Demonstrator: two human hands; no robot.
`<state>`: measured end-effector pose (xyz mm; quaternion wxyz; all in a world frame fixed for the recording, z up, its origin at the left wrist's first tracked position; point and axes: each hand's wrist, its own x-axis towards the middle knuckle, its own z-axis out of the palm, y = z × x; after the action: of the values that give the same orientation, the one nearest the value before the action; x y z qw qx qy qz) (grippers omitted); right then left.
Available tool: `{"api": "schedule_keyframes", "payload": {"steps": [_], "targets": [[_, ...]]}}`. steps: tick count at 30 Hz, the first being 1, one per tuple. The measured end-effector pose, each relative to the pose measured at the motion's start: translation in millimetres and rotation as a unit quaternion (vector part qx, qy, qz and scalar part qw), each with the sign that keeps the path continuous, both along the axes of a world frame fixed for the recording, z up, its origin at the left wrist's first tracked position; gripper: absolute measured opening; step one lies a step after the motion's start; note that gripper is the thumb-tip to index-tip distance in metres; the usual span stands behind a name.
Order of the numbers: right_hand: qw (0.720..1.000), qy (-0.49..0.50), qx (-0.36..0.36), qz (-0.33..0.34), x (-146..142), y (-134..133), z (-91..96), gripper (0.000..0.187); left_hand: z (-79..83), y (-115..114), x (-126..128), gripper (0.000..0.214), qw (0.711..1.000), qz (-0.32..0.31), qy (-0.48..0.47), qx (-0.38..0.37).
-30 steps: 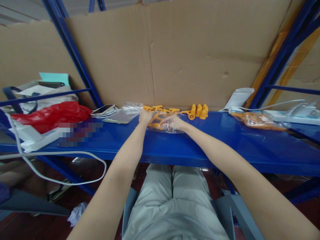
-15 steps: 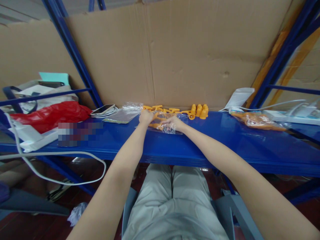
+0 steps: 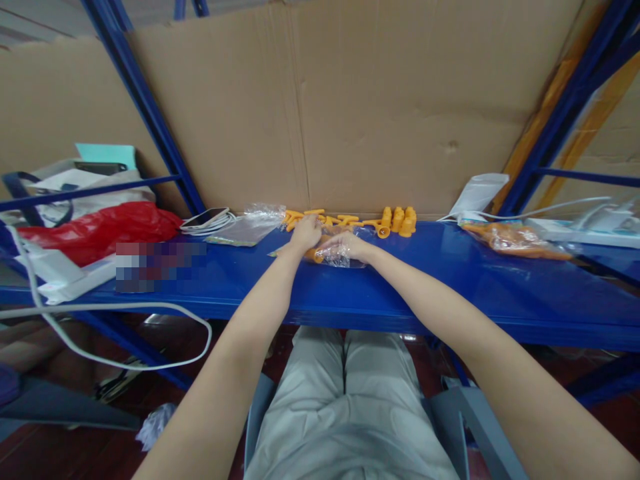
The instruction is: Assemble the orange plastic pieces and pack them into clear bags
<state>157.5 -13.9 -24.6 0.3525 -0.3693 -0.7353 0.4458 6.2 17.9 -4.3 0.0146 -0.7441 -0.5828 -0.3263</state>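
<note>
A clear plastic bag (image 3: 345, 259) with orange plastic pieces (image 3: 314, 255) in it lies on the blue shelf, in front of me. My right hand (image 3: 351, 245) is closed on the bag's right part, and film shows around its fingers. My left hand (image 3: 306, 233) is over the bag's left side, fingers curled inward; what they hold is hidden. Just behind both hands runs a row of loose orange branched pieces (image 3: 347, 219). Several orange stepped, hollow pieces (image 3: 407, 223) stand to the right of that row, one with its round mouth towards me.
Left on the blue shelf (image 3: 450, 293) are flat clear bags (image 3: 245, 227), a phone with a coiled white cable (image 3: 207, 221) and a red plastic bag (image 3: 120, 230). At right lie another bag of orange pieces (image 3: 515, 241) and a white power strip (image 3: 590, 233). A cardboard wall (image 3: 375, 107) stands behind.
My left hand has moved right and slightly away from me, from the bag's left end to over its left side. My right hand stays nearly in place on the bag.
</note>
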Motion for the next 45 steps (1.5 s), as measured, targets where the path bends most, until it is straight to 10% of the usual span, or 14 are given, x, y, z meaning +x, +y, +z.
{"api": "schedule_keyframes", "payload": {"steps": [20,25,31,37,45], "targets": [[1.000,-0.012,-0.022,0.010,12.1,-4.7,16.5,0.015,0.8,-6.3,8.1,0.061,0.982,-0.035,0.092,-0.163],[0.982,0.038,0.045,-0.180,35.3,6.7,32.4,0.020,3.4,-11.0,7.9,0.066,0.971,-0.016,0.101,-0.215],[0.875,-0.145,0.207,-0.413,75.2,23.1,32.2,0.037,4.4,-12.0,5.6,0.065,0.970,-0.010,0.102,-0.221],[0.855,-0.399,0.170,-0.285,84.8,24.0,12.7,0.026,2.2,-7.9,1.5,0.064,0.968,-0.009,0.101,-0.230],[0.846,-0.419,0.164,-0.287,95.2,34.1,7.3,0.035,2.0,-7.6,0.2,0.063,0.969,0.000,0.099,-0.226]]}}
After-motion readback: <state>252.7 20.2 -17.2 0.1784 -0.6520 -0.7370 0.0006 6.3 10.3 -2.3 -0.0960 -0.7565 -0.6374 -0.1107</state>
